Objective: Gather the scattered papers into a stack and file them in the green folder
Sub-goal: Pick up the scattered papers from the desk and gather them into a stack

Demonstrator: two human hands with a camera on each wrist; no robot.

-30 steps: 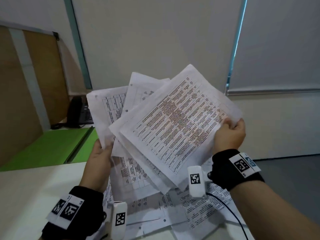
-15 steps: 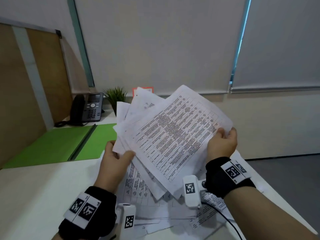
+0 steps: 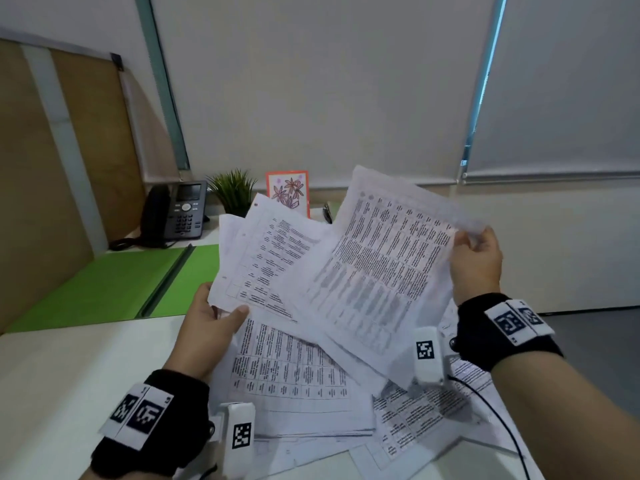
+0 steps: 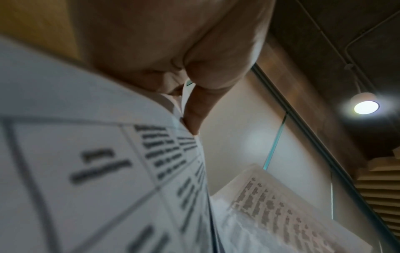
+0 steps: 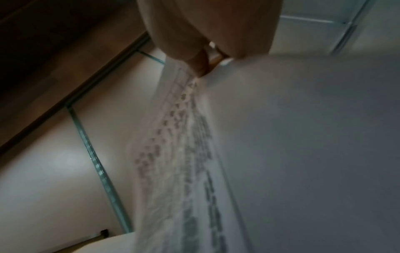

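I hold a fanned bunch of printed papers [image 3: 363,271] above the desk with both hands. My left hand [image 3: 211,320] pinches the lower left corner of the bunch, thumb on top; the left wrist view shows the thumb [image 4: 194,109] pressed on the papers [image 4: 97,171]. At the upper right edge my right hand [image 3: 476,258] grips the sheets, and its wrist view shows fingers [image 5: 201,65] pinching the papers [image 5: 184,154]. More loose papers [image 3: 304,382] lie spread on the desk beneath. The green folder [image 3: 114,285] lies open at the left, behind my left hand.
A black desk phone [image 3: 173,213], a small green plant [image 3: 233,190] and a flower card [image 3: 288,194] stand at the back of the white desk [image 3: 69,375]. A wooden partition [image 3: 52,168] bounds the left side. The desk's right edge drops to grey floor [image 3: 595,341].
The held bunch has come lower and spread apart, the top sheets swinging right with my right hand. My left hand slid to the lower left corner. The view tilted down, showing the phone, plant and card.
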